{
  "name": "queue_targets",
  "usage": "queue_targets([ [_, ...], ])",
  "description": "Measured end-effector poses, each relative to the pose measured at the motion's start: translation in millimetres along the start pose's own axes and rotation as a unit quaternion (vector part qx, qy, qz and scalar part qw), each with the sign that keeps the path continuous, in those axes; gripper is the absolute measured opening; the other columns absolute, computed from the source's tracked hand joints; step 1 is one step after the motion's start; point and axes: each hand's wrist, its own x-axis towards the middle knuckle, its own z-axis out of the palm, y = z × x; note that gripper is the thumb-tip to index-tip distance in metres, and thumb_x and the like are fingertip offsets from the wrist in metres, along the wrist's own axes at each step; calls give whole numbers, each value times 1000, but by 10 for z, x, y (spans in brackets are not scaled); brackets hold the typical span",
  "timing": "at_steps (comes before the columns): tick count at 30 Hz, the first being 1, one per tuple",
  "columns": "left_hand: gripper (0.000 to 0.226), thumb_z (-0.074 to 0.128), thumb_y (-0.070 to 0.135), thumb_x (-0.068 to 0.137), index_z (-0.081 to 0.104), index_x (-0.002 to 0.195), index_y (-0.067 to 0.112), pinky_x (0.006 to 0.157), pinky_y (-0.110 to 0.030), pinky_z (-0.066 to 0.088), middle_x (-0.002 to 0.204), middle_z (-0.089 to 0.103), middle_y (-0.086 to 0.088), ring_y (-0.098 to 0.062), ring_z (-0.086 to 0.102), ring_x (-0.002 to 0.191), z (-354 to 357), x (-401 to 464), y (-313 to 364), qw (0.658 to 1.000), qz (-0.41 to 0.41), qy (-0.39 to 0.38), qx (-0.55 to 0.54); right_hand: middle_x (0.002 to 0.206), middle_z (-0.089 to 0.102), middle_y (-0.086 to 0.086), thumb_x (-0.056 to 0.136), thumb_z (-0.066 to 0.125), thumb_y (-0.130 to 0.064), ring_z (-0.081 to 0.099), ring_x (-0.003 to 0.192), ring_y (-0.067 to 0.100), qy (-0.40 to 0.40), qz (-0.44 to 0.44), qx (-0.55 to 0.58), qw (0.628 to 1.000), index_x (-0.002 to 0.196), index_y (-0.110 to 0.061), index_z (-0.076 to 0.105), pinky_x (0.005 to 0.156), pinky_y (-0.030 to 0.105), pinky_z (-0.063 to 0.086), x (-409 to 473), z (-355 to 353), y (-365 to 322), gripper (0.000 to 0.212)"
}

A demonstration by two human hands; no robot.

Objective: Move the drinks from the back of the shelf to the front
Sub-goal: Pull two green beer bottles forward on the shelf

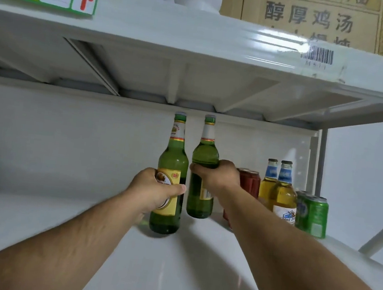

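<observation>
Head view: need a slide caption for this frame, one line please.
Left hand and right hand each grip a green bottle on the white shelf.

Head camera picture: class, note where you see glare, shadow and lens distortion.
Head view: glare streaks the upper shelf edge beside the barcode label; a soft shadow pools under the green bottle gripped by the left hand; wide-angle distortion bows the shelf lines and stretches both forearms near the frame's bottom.

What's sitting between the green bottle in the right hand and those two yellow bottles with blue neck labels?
In the head view, red cans stand between the right hand's green bottle and the yellow bottles, partly hidden behind the right hand and forearm.
</observation>
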Motion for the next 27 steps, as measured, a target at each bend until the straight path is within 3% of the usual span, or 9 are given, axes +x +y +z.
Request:
queue_targets([
  [9, 41, 93, 28, 76, 71, 109, 17, 81, -37, 62, 102, 78, -5, -24, 76, 92, -48, 142, -130, 1000, -4, 22, -21, 91, 72, 1, 69, 84, -49, 69, 81, 22, -28, 34, 18, 999, 95, -20, 66, 84, 40, 59, 407, 271, 223, 42],
  [14, 46, 95, 31, 72, 74, 110, 17, 94, -49, 61, 103, 80, -6, -28, 77, 96, -76, 184, -215, 999, -14, 25, -27, 91, 70, 1, 69, 84, -46, 67, 81, 22, -38, 53, 19, 998, 96, -19, 64, 79, 36, 58, 499, 308, 306, 43],
  [21, 41, 94, 30, 73, 76, 107, 16, 93, -48, 62, 100, 81, -5, -27, 78, 94, -89, 201, -262, 999, -10, 16, -37, 93, 69, 3, 72, 83, -43, 68, 85, 25, -45, 76, 32, 996, 99, -18, 61, 83, 40, 58, 555, 303, 409, 43],
  [27, 46, 96, 33, 70, 75, 109, 19, 95, -49, 61, 102, 81, -4, -27, 78, 97, 5, 195, -297, 999, -13, 4, -32, 93, 69, 4, 76, 83, -39, 68, 86, 25, -57, 86, 53, 993, 99, -14, 63, 78, 35, 55, 566, 255, 470, 39],
])
